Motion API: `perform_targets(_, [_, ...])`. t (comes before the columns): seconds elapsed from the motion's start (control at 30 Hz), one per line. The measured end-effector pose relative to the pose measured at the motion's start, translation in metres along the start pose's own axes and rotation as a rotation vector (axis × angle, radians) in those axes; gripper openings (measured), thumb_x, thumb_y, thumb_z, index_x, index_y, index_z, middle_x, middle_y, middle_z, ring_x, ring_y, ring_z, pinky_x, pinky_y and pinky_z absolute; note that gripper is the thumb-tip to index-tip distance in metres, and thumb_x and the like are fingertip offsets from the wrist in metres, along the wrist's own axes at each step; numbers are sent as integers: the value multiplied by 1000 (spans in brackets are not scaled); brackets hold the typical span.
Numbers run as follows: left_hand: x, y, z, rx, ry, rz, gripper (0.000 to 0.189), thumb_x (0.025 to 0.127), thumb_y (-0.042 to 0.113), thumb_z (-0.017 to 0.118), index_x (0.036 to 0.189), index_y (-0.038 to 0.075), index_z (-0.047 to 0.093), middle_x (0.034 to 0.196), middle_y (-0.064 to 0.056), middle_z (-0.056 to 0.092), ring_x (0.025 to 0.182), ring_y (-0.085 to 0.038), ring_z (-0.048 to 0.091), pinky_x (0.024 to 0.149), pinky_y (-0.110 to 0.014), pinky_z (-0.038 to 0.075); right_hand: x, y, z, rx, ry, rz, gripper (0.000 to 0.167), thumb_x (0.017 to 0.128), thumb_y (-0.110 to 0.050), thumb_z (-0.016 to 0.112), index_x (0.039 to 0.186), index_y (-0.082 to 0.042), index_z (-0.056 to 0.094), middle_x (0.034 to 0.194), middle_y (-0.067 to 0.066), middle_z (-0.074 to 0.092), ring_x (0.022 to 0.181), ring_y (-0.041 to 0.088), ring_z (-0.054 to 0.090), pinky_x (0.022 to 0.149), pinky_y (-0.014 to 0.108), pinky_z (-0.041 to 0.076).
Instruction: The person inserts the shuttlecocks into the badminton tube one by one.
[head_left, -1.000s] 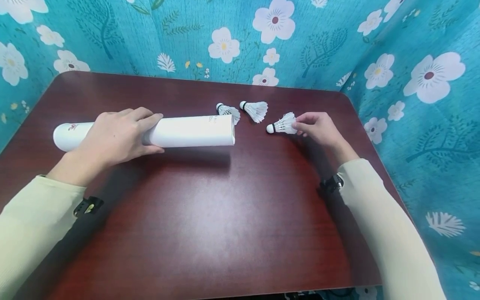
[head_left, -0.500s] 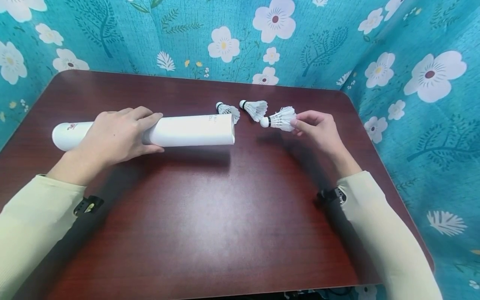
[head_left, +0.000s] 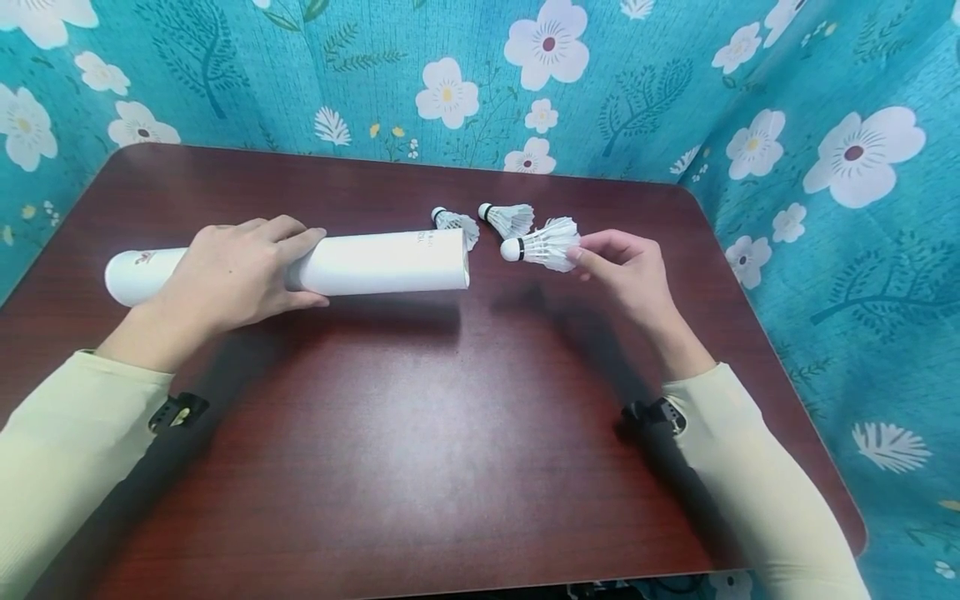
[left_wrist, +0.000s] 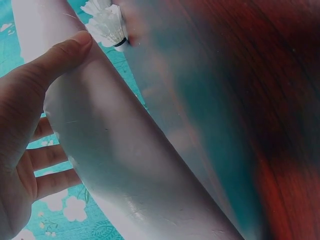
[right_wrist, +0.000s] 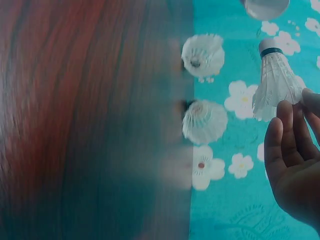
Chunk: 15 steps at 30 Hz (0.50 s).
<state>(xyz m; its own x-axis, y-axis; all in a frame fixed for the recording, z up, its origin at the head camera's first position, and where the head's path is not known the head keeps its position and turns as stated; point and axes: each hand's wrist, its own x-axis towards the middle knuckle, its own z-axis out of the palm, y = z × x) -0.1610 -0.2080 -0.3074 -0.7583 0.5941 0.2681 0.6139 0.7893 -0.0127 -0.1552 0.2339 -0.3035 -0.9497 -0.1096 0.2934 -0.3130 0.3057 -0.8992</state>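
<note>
My left hand (head_left: pixel 236 271) grips a long white shuttlecock tube (head_left: pixel 382 263) from above, holding it level just over the table, its right end facing the other hand. In the left wrist view the thumb (left_wrist: pixel 70 52) lies along the near side of the tube (left_wrist: pixel 120 130). My right hand (head_left: pixel 626 271) pinches a white feather shuttlecock (head_left: pixel 547 245) by its feather rim, cork pointing left toward the tube's end. That same shuttlecock (right_wrist: pixel 276 82) appears in the right wrist view, held between thumb and fingers. Its cork is a short distance from the tube.
Two more shuttlecocks lie behind on the dark red wooden table (head_left: pixel 420 433): one shuttlecock (head_left: pixel 508 218) behind the held one, and another shuttlecock (head_left: pixel 456 225) partly hidden by the tube's end. A blue flowered curtain (head_left: pixel 360 75) borders the table's back and right sides.
My right hand has lifted the shuttlecock off the table and carried it left toward the tube's right end. The left hand and tube have stayed almost still.
</note>
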Motion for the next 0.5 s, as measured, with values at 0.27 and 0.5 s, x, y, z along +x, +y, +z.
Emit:
perform_targets(0.27, [1,4,0,2,-25,-13,85,67,47,92,135,5,61,122,-23,64,98,-43,66,71,-57,56,-5,-12,21,24,-26,-63,14,88,6,72,99,14,70,75,18,66,66,22,60,60,23,49])
perform_targets(0.5, [2,7,-1,6,-12,-3,85,66,46,92,134,5,62,121,-24,64,98,-43,67,70,-57,56,-7,-24,38,59,-36,-92,13,86,9,72,97,15,70,73,15,66,65,19,59,59,23,48])
